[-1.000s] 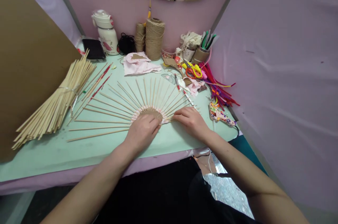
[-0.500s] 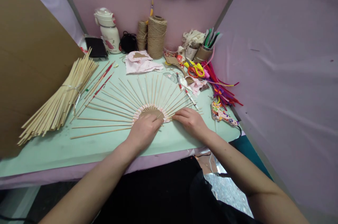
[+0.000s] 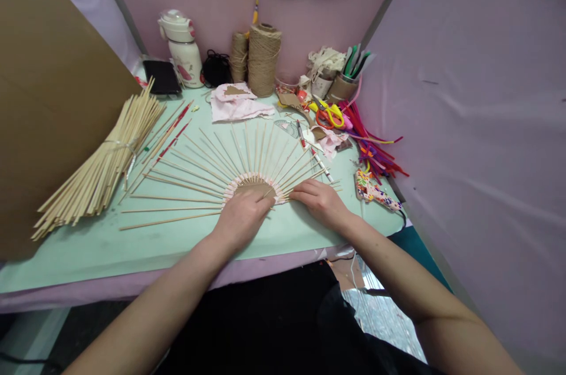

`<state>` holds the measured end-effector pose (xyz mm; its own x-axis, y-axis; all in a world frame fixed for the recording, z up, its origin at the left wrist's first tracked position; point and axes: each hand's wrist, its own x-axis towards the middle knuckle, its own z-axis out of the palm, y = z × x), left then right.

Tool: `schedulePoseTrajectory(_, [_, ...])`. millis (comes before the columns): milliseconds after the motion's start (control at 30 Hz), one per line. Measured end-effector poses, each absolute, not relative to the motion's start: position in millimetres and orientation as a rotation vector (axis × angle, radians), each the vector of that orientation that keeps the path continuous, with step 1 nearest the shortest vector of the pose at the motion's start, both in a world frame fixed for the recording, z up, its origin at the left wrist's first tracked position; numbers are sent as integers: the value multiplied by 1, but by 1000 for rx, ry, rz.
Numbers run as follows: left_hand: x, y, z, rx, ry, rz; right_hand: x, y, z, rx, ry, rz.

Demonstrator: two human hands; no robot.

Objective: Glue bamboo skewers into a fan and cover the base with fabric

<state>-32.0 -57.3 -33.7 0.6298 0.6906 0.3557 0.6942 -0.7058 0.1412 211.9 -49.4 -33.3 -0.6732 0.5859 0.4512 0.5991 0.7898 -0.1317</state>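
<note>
A fan of thin wooden sticks [image 3: 172, 199] spreads out from a small brown cardboard half-circle [image 3: 255, 184] with a pinkish rim, flat on the table. My left hand [image 3: 245, 213] rests over the lower left of the cardboard, its fingers curled together and pressing on it near the straight edge. At the right end of the fan, my right hand [image 3: 319, 201] pinches the base of a stick beside the rim. The fingertips of both hands are partly hidden, and so is the lower part of the cardboard.
Left stands a tied bundle of sticks [image 3: 99, 160] against a large cardboard sheet [image 3: 53, 80]. Twine spools [image 3: 264, 62], a white bottle [image 3: 186, 59] and pink cloth [image 3: 239, 107] line the back. Scissors [image 3: 329, 114], pipe cleaners [image 3: 375, 151] and a patterned glue gun [image 3: 374, 191] lie right.
Both hands stay in nearly the same place on the fan. The whole view has shifted very slightly.
</note>
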Motion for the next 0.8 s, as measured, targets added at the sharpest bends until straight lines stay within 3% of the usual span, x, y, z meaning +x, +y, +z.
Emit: schedulePoseTrajectory(800, [-32,-57,-34,-2866,-1254,-569,212,-46,-36,-854,-2475,54])
